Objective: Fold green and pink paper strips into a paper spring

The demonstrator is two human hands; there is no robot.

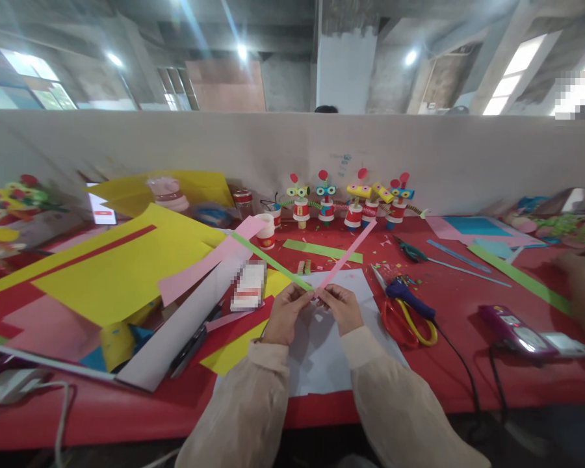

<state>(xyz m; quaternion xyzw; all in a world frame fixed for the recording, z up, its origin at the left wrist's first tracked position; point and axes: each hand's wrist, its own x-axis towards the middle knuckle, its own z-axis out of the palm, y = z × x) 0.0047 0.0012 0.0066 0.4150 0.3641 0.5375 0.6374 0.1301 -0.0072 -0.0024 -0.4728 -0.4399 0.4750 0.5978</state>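
My left hand [291, 312] pinches the lower end of a green paper strip [268, 261], which slants up to the left. In my right hand [340, 308] the fingers are closed on the lower end of a pink paper strip [348, 255], slanting up to the right. The two strips meet in a V at my fingertips; whether they are joined there is hidden. Both hands are over a sheet of white paper [322, 364] on the red table [448, 383]. Close to my right hand lie scissors [422, 315] with red and yellow handles.
Several paper-cup figures [325, 207] stand along the back partition. Yellow card [127, 273] and a white roll [185, 318] cover the left side. Green-handled pliers [410, 250], a purple device [517, 335] and a dark cord [461, 364] lie right. Another person's hand [582, 279] is at far right.
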